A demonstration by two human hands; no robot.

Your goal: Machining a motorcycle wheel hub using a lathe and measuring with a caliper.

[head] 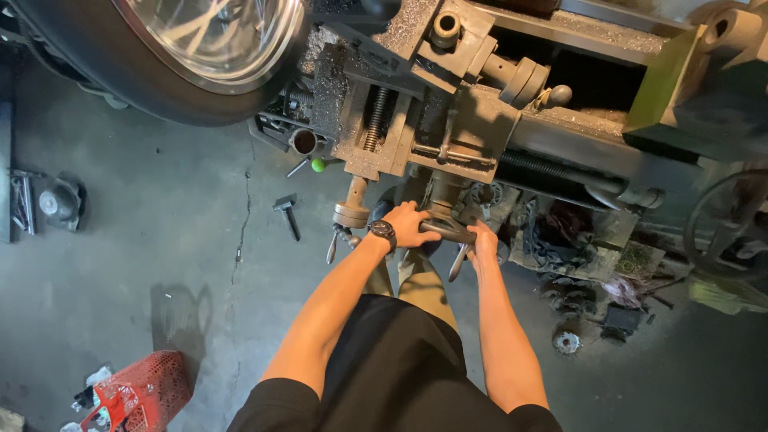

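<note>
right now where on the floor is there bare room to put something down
Bare concrete lies between the small hammer, the red basket and the left hand. Right of the right hand, scrap parts crowd the floor under the lathe.

Dark metal handwheel (448,230) on lathe carriage front, gripped both sides, rim roughly level.

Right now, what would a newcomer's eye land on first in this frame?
Probably both hands, the left hand with a black wristwatch and the right hand, gripping a dark handwheel at the front of a grimy metal lathe in the centre. Next, the big tyre with a shiny rim at top left, and a red mesh basket on the cracked concrete floor at bottom left.
</note>
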